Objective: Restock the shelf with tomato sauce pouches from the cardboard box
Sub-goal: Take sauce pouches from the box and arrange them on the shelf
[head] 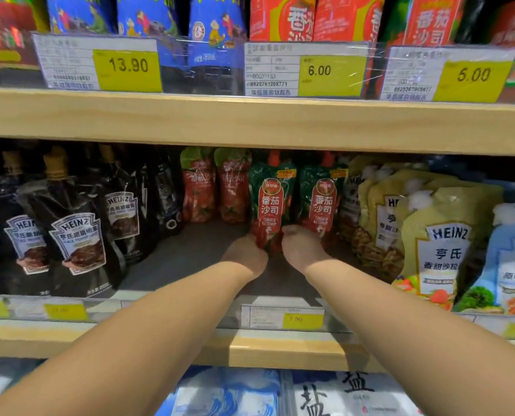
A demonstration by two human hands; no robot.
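Both hands at ketchup pouch, middle shelf.
Left hand and right hand grip its base from either side; pouch upright, beside a second pouch.

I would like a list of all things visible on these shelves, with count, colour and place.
green ketchup pouches: two, green and red, middle shelf centre, upright
red pouches: two, red with green tops, behind, left of centre
black pepper sauce pouches: several, black, middle shelf left
salad dressing pouches: several, yellow, middle shelf right
blue packs: three, top shelf left
red cartons: several, top shelf right
price tags: yellow, shelf edges
left hand: at the left ketchup pouch's base
right hand: at the same pouch's base
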